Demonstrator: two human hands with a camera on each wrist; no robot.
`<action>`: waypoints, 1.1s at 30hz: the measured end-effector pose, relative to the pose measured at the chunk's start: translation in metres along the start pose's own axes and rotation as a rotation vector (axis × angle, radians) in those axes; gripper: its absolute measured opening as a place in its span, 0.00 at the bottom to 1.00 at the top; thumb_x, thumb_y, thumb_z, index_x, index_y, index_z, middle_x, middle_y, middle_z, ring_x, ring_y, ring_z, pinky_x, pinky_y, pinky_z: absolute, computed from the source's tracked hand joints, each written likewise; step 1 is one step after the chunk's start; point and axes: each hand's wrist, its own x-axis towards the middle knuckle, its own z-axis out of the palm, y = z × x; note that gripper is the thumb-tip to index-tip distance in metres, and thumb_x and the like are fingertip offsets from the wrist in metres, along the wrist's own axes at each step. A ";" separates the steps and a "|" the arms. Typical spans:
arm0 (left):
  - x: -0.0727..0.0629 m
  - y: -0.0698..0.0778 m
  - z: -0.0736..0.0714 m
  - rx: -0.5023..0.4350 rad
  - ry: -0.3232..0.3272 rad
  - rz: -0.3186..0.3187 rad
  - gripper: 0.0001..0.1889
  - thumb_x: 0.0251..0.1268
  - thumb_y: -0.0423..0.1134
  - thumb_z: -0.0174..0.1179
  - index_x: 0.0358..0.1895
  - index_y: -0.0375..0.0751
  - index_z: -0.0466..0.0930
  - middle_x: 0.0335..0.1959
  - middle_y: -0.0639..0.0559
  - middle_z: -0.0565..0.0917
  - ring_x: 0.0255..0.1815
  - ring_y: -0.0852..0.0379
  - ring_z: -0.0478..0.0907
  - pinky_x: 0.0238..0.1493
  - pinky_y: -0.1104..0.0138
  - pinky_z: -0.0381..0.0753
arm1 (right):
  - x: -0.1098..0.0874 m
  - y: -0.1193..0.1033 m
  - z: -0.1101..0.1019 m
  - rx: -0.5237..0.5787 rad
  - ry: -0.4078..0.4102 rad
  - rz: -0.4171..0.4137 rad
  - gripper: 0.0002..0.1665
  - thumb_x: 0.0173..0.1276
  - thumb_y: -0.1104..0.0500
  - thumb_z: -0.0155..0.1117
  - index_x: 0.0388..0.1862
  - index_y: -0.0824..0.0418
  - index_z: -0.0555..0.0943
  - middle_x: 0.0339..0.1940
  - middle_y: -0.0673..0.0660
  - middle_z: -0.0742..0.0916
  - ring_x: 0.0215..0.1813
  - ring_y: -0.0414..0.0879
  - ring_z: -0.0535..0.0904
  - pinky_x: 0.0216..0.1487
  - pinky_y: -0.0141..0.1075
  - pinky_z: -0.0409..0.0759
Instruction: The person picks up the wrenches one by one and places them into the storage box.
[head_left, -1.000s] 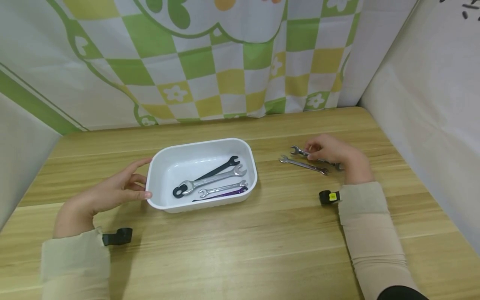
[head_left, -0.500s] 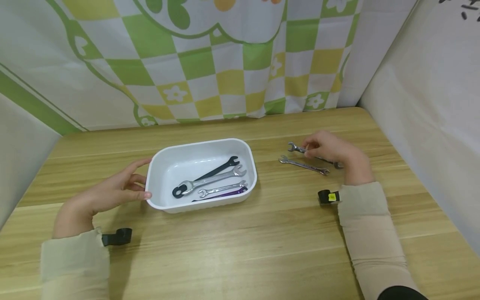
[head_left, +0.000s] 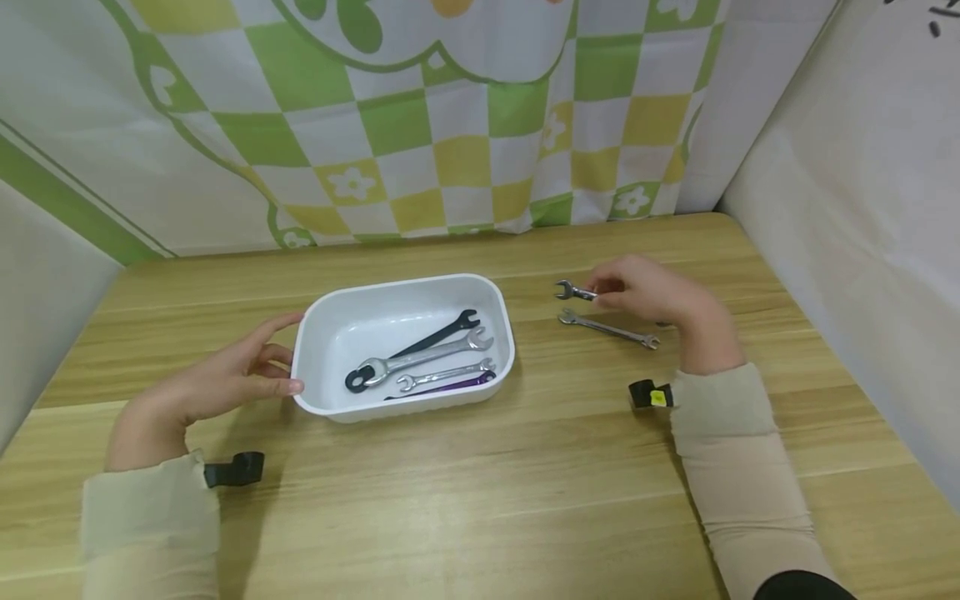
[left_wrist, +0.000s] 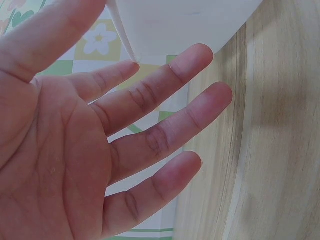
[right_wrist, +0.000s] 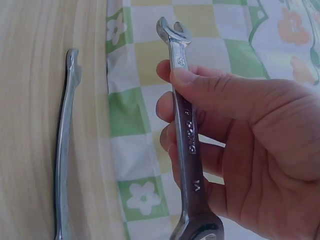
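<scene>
My right hand (head_left: 648, 292) grips a silver open-end wrench (right_wrist: 187, 130) by its shaft, thumb on one side and fingers on the other. In the right wrist view its far jaw points up, clear of the table. Just below it lies a second silver open-end wrench (head_left: 609, 330) on the wood. My left hand (head_left: 217, 375) rests against the left end of a white plastic box (head_left: 401, 286), thumb and index finger touching its rim. Its other fingers stretch out loosely, holding nothing. Inside the box lie a black wrench (head_left: 431, 335), a large silver wrench (head_left: 427, 357), a small silver wrench (head_left: 447, 376) and a purple wrench (head_left: 457, 385).
The wooden table (head_left: 480, 492) extends in front of the box and around both arms. A checked green, yellow and white curtain (head_left: 390, 125) hangs behind the back edge. A white wall (head_left: 862, 208) bounds the right side.
My right hand has lifted the wrench off the table and shifted it slightly left and back. The left hand and the box have stayed in place.
</scene>
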 end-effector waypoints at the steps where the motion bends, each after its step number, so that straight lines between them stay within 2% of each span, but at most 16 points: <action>1: 0.000 0.000 0.000 0.000 0.000 0.000 0.48 0.69 0.36 0.62 0.81 0.47 0.35 0.56 0.34 0.81 0.49 0.59 0.84 0.53 0.53 0.76 | 0.000 -0.002 0.000 -0.003 0.000 -0.006 0.10 0.72 0.66 0.59 0.47 0.64 0.85 0.43 0.60 0.88 0.42 0.48 0.80 0.47 0.44 0.78; 5: 0.000 0.001 0.000 -0.006 0.000 -0.002 0.48 0.69 0.36 0.62 0.81 0.47 0.35 0.56 0.34 0.80 0.49 0.59 0.84 0.54 0.49 0.75 | 0.002 -0.010 0.001 -0.010 -0.008 -0.035 0.11 0.73 0.65 0.60 0.49 0.65 0.85 0.47 0.62 0.88 0.47 0.49 0.82 0.51 0.47 0.79; 10: 0.001 0.001 0.000 -0.018 -0.001 -0.010 0.48 0.69 0.36 0.62 0.81 0.48 0.35 0.56 0.34 0.80 0.49 0.59 0.84 0.53 0.51 0.76 | 0.004 -0.020 0.001 -0.003 -0.015 -0.069 0.11 0.72 0.64 0.61 0.48 0.65 0.86 0.46 0.61 0.89 0.46 0.49 0.83 0.51 0.47 0.79; 13: 0.001 0.001 0.000 -0.017 0.001 -0.013 0.48 0.69 0.35 0.62 0.81 0.48 0.35 0.56 0.34 0.80 0.49 0.59 0.84 0.52 0.54 0.76 | 0.004 -0.025 0.002 0.002 -0.013 -0.089 0.11 0.72 0.65 0.61 0.48 0.65 0.85 0.45 0.60 0.89 0.46 0.49 0.83 0.51 0.47 0.80; 20: 0.002 -0.001 0.000 -0.021 0.002 -0.004 0.48 0.68 0.34 0.62 0.81 0.47 0.36 0.56 0.34 0.80 0.49 0.61 0.84 0.48 0.68 0.77 | 0.006 -0.035 0.005 0.034 -0.011 -0.109 0.12 0.71 0.66 0.61 0.50 0.65 0.85 0.48 0.60 0.89 0.50 0.50 0.83 0.54 0.47 0.80; 25: 0.001 -0.003 -0.001 -0.031 0.002 0.015 0.48 0.68 0.33 0.62 0.81 0.47 0.36 0.56 0.33 0.80 0.48 0.62 0.84 0.47 0.70 0.77 | 0.007 -0.043 0.007 0.034 -0.022 -0.132 0.12 0.71 0.64 0.62 0.50 0.64 0.86 0.48 0.59 0.89 0.50 0.49 0.84 0.54 0.47 0.80; 29: 0.001 -0.001 -0.001 -0.039 0.001 0.004 0.48 0.68 0.34 0.62 0.81 0.48 0.37 0.57 0.34 0.80 0.49 0.61 0.84 0.48 0.68 0.77 | 0.008 -0.049 0.010 0.026 -0.032 -0.149 0.10 0.70 0.64 0.63 0.48 0.61 0.86 0.46 0.58 0.90 0.45 0.46 0.83 0.49 0.43 0.80; 33: 0.000 0.001 -0.001 -0.033 0.000 -0.008 0.48 0.68 0.35 0.63 0.81 0.48 0.36 0.57 0.34 0.80 0.49 0.61 0.84 0.52 0.59 0.77 | 0.007 -0.056 0.013 0.039 -0.041 -0.152 0.10 0.71 0.64 0.63 0.48 0.61 0.86 0.45 0.56 0.90 0.44 0.45 0.82 0.47 0.41 0.80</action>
